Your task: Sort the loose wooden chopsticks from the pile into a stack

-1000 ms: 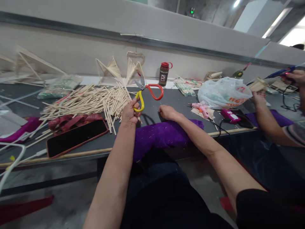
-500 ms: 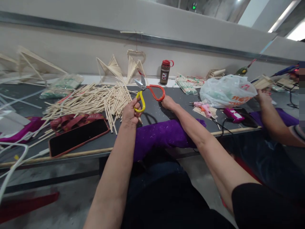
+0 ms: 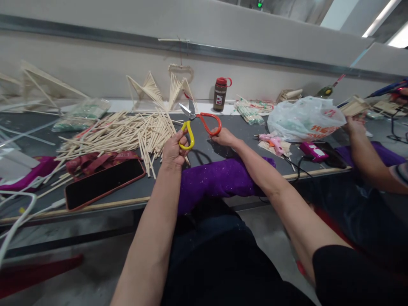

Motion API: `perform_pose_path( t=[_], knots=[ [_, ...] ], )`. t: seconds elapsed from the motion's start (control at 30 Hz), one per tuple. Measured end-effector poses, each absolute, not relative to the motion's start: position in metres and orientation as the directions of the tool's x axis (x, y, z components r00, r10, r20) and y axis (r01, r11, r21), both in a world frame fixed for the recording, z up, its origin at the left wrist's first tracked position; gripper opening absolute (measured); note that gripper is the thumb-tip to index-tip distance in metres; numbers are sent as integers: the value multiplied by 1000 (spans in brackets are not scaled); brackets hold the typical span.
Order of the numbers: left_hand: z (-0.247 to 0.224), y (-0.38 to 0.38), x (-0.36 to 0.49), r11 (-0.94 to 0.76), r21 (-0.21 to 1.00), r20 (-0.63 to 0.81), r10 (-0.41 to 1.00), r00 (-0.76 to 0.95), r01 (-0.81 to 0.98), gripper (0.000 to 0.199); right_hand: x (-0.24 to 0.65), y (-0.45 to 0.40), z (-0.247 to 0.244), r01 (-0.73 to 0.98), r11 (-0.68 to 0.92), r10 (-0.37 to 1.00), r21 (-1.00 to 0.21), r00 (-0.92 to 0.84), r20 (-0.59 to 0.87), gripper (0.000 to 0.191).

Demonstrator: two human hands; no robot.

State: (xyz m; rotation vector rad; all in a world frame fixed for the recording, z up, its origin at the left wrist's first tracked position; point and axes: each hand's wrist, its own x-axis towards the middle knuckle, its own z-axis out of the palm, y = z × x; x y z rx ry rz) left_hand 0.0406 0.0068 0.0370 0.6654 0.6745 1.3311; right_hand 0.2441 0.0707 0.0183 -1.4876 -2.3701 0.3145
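Note:
A pair of scissors (image 3: 209, 122) is held up above the table with its blades spread, pointing away from me. My left hand (image 3: 174, 149) is closed around the yellow handle. On the other side, my right hand (image 3: 223, 138) grips the red handle; its fingertips are partly hidden. Just left of my left hand spreads a pile of thin wooden sticks (image 3: 124, 134). Beneath my forearms a purple cloth (image 3: 216, 180), dotted with pale specks, lies along the table's front edge.
A phone (image 3: 105, 185) and a red ribbon (image 3: 95, 161) lie at left. Behind stand fanned stick models (image 3: 148, 91) and a bottle (image 3: 219, 95). To the right are a pink glue gun (image 3: 272, 143), a plastic bag (image 3: 304, 119) and another person's hand (image 3: 355, 127).
My right hand has shifted slightly left along the red handle. The scissors remain spread in nearly the same place, and my left hand has hardly moved.

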Motion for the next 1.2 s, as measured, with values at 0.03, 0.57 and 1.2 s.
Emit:
perform_pose_path(
  t=[0.03,0.57,1.2],
  knots=[
    [37,7,40,119,764,-59,992,116,-634,16,237,77,18,835,458,889,-306,-430,159,26],
    [33,8,41,100,766,-66,995,77,-635,19,244,38,28,816,561,821,-140,-570,-33,16],
    [31,3,37,92,776,-49,995,86,-624,15,278,42,4,867,389,918,-313,-335,211,18]
  ],
)
